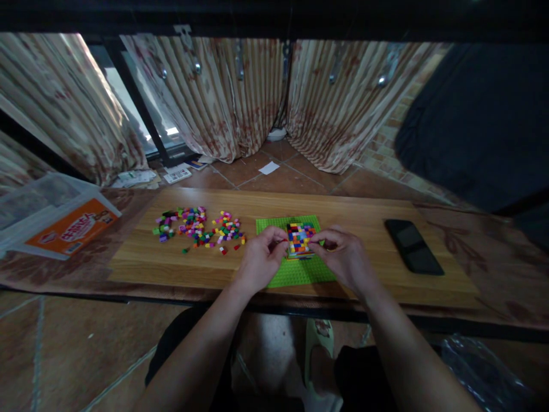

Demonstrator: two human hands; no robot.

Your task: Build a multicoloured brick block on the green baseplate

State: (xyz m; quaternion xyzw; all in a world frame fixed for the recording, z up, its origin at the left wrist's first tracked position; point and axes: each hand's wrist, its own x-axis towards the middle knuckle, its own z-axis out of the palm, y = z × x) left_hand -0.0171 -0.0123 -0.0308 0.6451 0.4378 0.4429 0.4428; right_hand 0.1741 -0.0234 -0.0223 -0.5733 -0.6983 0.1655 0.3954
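Note:
A block of small multicoloured toy bricks stands on a bright green studded baseplate. Its top is a patchwork of red, yellow, blue, orange, white and other colours. At the block's left side, my left hand is closed, thumb and forefinger against its edge. Opposite it, my right hand is closed in a pinch, with its fingertips at the block's right edge. Whether a tiny loose brick sits between those right fingertips is too small to tell.
Loose bricks lie scattered left of the baseplate on the wooden board. A black phone rests at the right. A clear plastic box with an orange label stands at the far left. Patterned curtains hang behind.

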